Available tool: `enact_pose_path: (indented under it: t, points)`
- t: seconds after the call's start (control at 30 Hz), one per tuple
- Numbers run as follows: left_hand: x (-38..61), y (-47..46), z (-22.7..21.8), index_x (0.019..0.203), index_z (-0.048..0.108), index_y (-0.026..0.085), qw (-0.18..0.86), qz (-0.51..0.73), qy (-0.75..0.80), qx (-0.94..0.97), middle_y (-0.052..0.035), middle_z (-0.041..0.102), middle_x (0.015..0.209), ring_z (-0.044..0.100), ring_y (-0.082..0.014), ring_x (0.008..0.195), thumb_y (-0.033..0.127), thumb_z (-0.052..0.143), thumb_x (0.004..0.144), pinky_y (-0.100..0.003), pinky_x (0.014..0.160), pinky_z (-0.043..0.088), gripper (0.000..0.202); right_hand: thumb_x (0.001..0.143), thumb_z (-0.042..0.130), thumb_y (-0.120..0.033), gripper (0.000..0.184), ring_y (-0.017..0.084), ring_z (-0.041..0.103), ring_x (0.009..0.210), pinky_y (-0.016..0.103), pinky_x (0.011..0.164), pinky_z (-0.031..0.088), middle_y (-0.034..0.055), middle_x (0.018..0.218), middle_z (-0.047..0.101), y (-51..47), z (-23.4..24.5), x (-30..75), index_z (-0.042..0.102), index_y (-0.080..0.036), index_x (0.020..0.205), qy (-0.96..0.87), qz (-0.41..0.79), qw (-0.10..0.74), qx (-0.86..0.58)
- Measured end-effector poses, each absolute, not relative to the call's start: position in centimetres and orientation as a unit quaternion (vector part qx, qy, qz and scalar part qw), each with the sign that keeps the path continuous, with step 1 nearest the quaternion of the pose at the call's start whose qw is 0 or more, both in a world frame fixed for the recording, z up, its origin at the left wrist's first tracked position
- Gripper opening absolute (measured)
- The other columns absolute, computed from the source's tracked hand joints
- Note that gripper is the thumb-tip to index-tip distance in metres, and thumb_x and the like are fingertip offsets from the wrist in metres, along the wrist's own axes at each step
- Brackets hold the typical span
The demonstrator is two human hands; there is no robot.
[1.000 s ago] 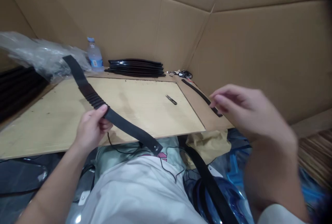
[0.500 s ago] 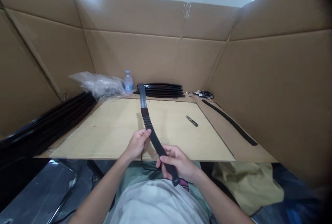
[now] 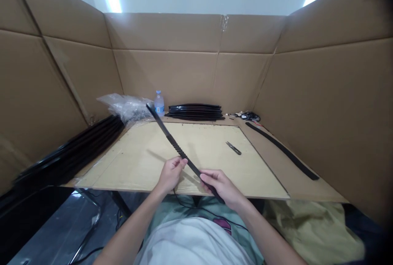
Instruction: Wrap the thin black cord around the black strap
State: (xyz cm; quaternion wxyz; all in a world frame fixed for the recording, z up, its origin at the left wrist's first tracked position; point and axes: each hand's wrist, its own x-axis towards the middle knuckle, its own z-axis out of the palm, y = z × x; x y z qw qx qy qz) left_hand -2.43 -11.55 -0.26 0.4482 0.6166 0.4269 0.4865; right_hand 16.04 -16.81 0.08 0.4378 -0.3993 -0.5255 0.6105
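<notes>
A long, curved black strip is held up at a slant in both hands, over the near edge of the board. Its far part is smooth and glossy; further down, a matte black sleeve bunches into ridges around it. My left hand pinches the strip just below the ridges, between thumb and fingers. Closer to my body, my right hand is closed around the lower part, partly hiding the near end. Small scissors-like thread snips lie on the board, right of the strip.
On the pale board is a broad work surface. Behind it stand stacked black strips, a water bottle and clear plastic bags. More dark strips lie left; a single strip lies right. Cardboard walls surround the table.
The strip has turned nearly edge-on, and its far end has swung left toward the bottle. Both hands keep their hold. The camera view has tilted upward slightly.
</notes>
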Motion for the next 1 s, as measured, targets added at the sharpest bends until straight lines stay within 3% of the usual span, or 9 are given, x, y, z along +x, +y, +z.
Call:
enact_pose_path:
  t: [0.1, 0.23, 0.37, 0.43, 0.6, 0.7, 0.8, 0.9, 1.0]
  points:
    - [-2.4, -11.8, -0.3, 0.058, 0.042, 0.017, 0.483, 0.471, 0.409, 0.614, 0.0061, 0.033, 0.048, 0.026, -0.0084, 0.045, 0.05, 0.057, 0.074, -0.022, 0.044, 0.02, 0.039, 0.069, 0.072, -0.038, 0.031, 0.01, 0.05, 0.06, 0.021, 0.055, 0.037, -0.0008, 0.067, 0.059, -16.6, 0.0, 16.6, 0.065, -0.013, 0.086, -0.539, 0.618, 0.422, -0.387]
    - [-2.3, -12.0, -0.6, 0.055, 0.04, 0.018, 0.491, 0.451, 0.406, 0.625, 0.0061, 0.032, 0.047, 0.025, -0.008, 0.044, 0.051, 0.057, 0.075, -0.023, 0.042, 0.019, 0.042, 0.069, 0.073, -0.032, 0.027, 0.007, 0.047, 0.046, 0.019, 0.047, 0.036, -0.0041, 0.058, 0.055, -16.2, -0.4, 17.5, 0.054, -0.012, 0.074, -0.547, 0.67, 0.369, -0.341]
    - [-2.2, -12.0, -0.8, 0.052, 0.038, 0.018, 0.489, 0.445, 0.402, 0.633, 0.0055, 0.033, 0.046, 0.026, -0.0083, 0.044, 0.051, 0.058, 0.074, -0.023, 0.042, 0.018, 0.044, 0.069, 0.073, -0.032, 0.037, 0.012, 0.057, 0.049, 0.021, 0.046, 0.042, 0.0006, 0.064, 0.064, -16.3, -0.8, 17.4, 0.038, -0.018, 0.074, -0.561, 0.674, 0.368, -0.31]
    - [-2.2, -11.9, -0.8, 0.051, 0.038, 0.017, 0.49, 0.441, 0.402, 0.635, 0.0054, 0.033, 0.046, 0.026, -0.0083, 0.044, 0.051, 0.057, 0.074, -0.023, 0.042, 0.018, 0.045, 0.073, 0.068, -0.036, 0.036, 0.011, 0.056, 0.046, 0.02, 0.042, 0.04, 0.0018, 0.064, 0.064, -16.4, -0.9, 17.2, 0.036, -0.019, 0.076, -0.565, 0.666, 0.379, -0.307]
    - [-2.3, -11.7, -1.0, 0.054, 0.037, 0.017, 0.495, 0.444, 0.405, 0.627, 0.0064, 0.029, 0.047, 0.024, -0.0075, 0.043, 0.052, 0.053, 0.077, -0.022, 0.042, 0.018, 0.045, 0.087, 0.048, -0.046, 0.033, 0.007, 0.049, 0.048, 0.018, 0.045, 0.036, 0.0011, 0.065, 0.06, -16.4, -1.0, 17.0, 0.04, -0.017, 0.073, -0.539, 0.637, 0.443, -0.328]
    - [-2.3, -11.6, -1.1, 0.055, 0.038, 0.017, 0.5, 0.448, 0.399, 0.625, 0.0065, 0.03, 0.048, 0.024, -0.0069, 0.044, 0.052, 0.052, 0.078, -0.021, 0.042, 0.018, 0.044, 0.083, 0.056, -0.043, 0.028, 0.008, 0.05, 0.051, 0.018, 0.047, 0.036, 0.0006, 0.068, 0.061, -16.1, -1.1, 17.1, 0.048, -0.017, 0.085, -0.533, 0.646, 0.431, -0.336]
    - [-2.4, -11.7, -1.3, 0.058, 0.043, 0.016, 0.512, 0.436, 0.38, 0.635, 0.0063, 0.033, 0.047, 0.025, -0.0065, 0.044, 0.051, 0.054, 0.077, -0.021, 0.042, 0.018, 0.042, 0.079, 0.063, -0.04, 0.037, 0.008, 0.047, 0.048, 0.018, 0.045, 0.034, -0.0023, 0.062, 0.056, -15.8, -1.2, 17.5, 0.052, -0.017, 0.105, -0.537, 0.656, 0.409, -0.338]
    - [-2.5, -11.8, -1.5, 0.059, 0.045, 0.015, 0.522, 0.423, 0.36, 0.647, 0.0061, 0.034, 0.048, 0.025, -0.0064, 0.044, 0.052, 0.054, 0.077, -0.021, 0.042, 0.018, 0.042, 0.077, 0.065, -0.038, 0.028, 0.006, 0.041, 0.043, 0.018, 0.041, 0.03, -0.0045, 0.053, 0.048, -15.8, -1.3, 17.8, 0.058, -0.013, 0.088, -0.555, 0.664, 0.375, -0.333]
    - [-2.4, -11.9, -1.5, 0.062, 0.044, 0.015, 0.529, 0.412, 0.346, 0.656, 0.0063, 0.032, 0.05, 0.025, -0.006, 0.044, 0.049, 0.053, 0.079, -0.02, 0.042, 0.018, 0.039, 0.072, 0.07, -0.032, 0.026, 0.005, 0.04, 0.043, 0.017, 0.04, 0.028, -0.0061, 0.052, 0.046, -16.0, -1.2, 17.8, 0.052, -0.014, 0.073, -0.563, 0.651, 0.38, -0.339]
